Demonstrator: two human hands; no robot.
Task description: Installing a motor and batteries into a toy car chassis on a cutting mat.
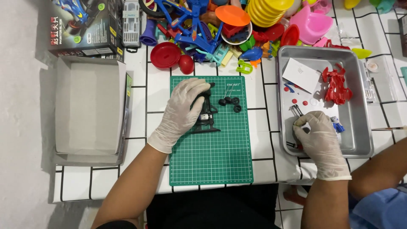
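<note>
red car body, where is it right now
In the head view, the red car body lies in the metal tray on the right, at its far end beside a white card, beyond the right hand.

Both forearms are bare and reach up from the near edge, each hand in a pale glove. The left hand (183,108) lies palm down toward the far right, fingers curled and spread loosely, wrist bent slightly. The right hand (319,138), well apart on the right, has its back up and its fingertips (299,123) pinched together, the grip closed tight.
</note>
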